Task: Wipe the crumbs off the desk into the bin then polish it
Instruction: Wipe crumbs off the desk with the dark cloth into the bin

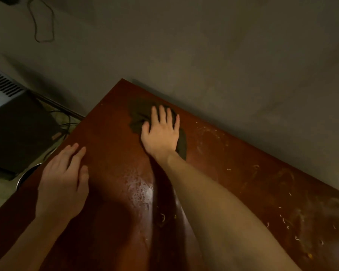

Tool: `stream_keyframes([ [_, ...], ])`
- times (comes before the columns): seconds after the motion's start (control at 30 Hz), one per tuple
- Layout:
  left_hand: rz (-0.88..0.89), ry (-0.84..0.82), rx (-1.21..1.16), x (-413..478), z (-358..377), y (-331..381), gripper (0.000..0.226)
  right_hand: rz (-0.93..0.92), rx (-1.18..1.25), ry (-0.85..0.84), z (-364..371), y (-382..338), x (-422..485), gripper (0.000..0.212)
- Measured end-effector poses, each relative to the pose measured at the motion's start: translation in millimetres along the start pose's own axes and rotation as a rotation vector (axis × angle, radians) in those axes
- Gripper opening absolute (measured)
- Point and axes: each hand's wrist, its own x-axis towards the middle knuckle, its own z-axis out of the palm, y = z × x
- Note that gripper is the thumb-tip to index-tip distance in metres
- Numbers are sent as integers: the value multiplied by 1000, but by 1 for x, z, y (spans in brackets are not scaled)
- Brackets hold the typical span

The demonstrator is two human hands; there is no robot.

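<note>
The grey wall (223,45) filled the far side of my view, and the reddish-brown desk (114,153) ran right up against it, its far left corner pointing away from me. Down on the floor to the left of the desk sat a dark box (18,133), with a pale vented unit (0,89) beyond it.

My right hand (161,132) was stretched out toward the far left corner, lying flat on a dark olive cloth (139,112), fingers straight and a little spread, pressing on it rather than gripping it. The cloth was crumpled under and around my palm, showing past my fingertips and beside my wrist. My left hand (64,178) rested palm down on the bare wood near the left edge, fingers relaxed and holding nothing.

Just past that left edge, lower than the desk top, I could see part of the metal rim of the bin (24,178); the rest was hidden under the desk. Dark cables (65,122) trailed on the floor near the box, and a loop of cord (43,22) hung on the wall at the far left.

A glossy patch (141,188) shone on the wood between my arms. The pale crumbs (284,220) lay scattered over the right part of the desk, well apart from the cloth, with a few near my right forearm.
</note>
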Motion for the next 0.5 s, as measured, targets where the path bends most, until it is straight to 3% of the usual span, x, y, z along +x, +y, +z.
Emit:
stream_keyframes([
  [0.13,-2,16,48,-1,4,4,50,239,-9,47,-6,52,-2,71],
  [0.3,-32,-69,202,3,-6,19,50,470,48,147,-8,74,-83,72],
  [0.4,-29,-99,118,20,-6,56,44,369,43,136,-6,44,-124,69],
  [0.5,128,-87,24,39,14,108,51,133,37,32,-8,35,-110,69],
])
